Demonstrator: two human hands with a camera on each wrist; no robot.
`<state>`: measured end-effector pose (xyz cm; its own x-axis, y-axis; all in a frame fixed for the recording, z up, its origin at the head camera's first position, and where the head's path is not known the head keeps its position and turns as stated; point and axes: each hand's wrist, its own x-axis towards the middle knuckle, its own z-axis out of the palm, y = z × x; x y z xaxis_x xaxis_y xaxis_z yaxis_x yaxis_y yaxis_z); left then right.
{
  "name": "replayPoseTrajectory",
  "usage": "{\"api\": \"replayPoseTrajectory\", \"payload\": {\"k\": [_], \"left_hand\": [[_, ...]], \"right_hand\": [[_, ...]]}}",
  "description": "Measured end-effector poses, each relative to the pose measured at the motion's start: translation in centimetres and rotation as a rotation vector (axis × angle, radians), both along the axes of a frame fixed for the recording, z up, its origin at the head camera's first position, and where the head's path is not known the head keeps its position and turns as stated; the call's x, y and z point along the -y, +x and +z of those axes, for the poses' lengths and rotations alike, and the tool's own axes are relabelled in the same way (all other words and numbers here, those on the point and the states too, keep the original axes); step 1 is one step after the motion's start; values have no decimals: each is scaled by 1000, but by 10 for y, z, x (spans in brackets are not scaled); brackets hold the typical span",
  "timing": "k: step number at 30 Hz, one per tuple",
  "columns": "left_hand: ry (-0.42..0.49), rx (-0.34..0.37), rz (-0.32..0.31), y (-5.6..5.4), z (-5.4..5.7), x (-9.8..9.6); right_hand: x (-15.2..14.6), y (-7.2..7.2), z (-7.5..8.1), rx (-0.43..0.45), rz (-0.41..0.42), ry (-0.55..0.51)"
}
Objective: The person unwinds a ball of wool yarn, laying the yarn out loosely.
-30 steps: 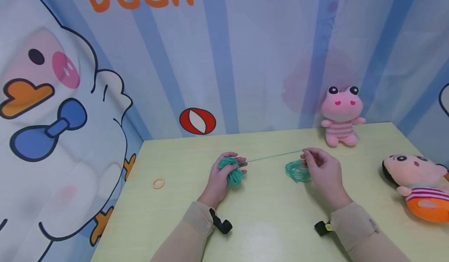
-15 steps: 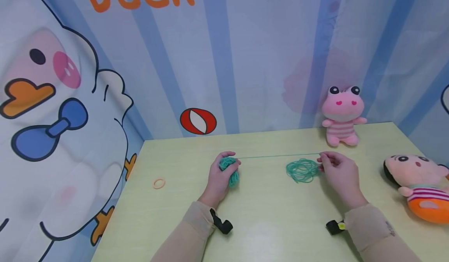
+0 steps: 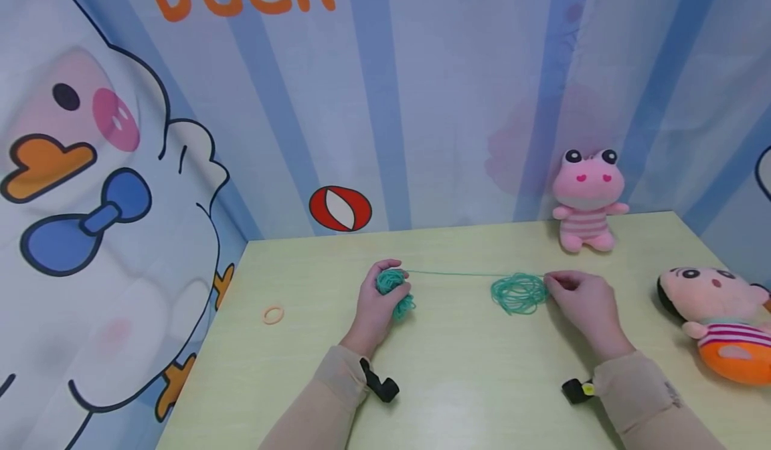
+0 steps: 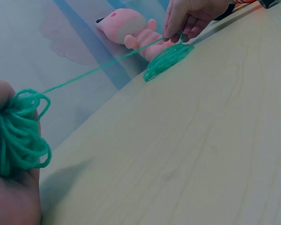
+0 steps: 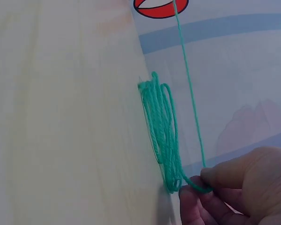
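Observation:
In the head view my left hand (image 3: pixel 372 306) grips a bundle of green yarn (image 3: pixel 391 282), thumb across its front. The left wrist view shows its loops (image 4: pixel 21 136) bulging out beside the palm. From this bundle a single strand (image 3: pixel 458 274) runs taut to the right. My right hand (image 3: pixel 584 303) pinches that strand between thumb and fingertips, plain in the right wrist view, where the yarn (image 5: pixel 196 112) passes into the pinch. A loose coil of the same green yarn (image 3: pixel 519 294) lies on the table just left of the right hand, joined to the pinched strand.
An orange ring (image 3: pixel 273 315) lies on the table (image 3: pixel 289 383) at the left. A pink plush frog (image 3: pixel 587 199) sits at the back right against the printed curtain (image 3: pixel 446 102). Another plush doll (image 3: pixel 719 323) lies at the right side.
My right hand has moved right, drawing the strand longer, then dropped slightly toward the coil. The coil on the table now shows more fully. The left hand has closed further around its bundle.

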<state>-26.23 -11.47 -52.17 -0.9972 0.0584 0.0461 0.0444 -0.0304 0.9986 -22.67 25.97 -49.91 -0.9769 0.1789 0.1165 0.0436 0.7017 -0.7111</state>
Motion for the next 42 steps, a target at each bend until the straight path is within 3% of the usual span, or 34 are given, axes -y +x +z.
{"api": "replayPoseTrajectory", "payload": {"k": [8,13,18,23,27,36,42], "left_hand": [[67,10,-113,0,0,1],[94,17,-169,1,0,2],[117,21,-184,1,-1,1],[121,15,-191,2,0,-1],[119,12,-208,3,0,-1],[126,-9,-240,2,-1,-2],[114,-3,-242,3,0,-2]], "right_hand": [[9,-3,-5,-34,9,1],[28,-1,1,-131,36,-41],[63,-4,1,-194,196,-128],[105,-11,-1,-132,368,-181],[133,-14,0,-73,434,-166],[160,-18,-2,-44,422,-100],[156,-15,0,-39,367,-179]]}}
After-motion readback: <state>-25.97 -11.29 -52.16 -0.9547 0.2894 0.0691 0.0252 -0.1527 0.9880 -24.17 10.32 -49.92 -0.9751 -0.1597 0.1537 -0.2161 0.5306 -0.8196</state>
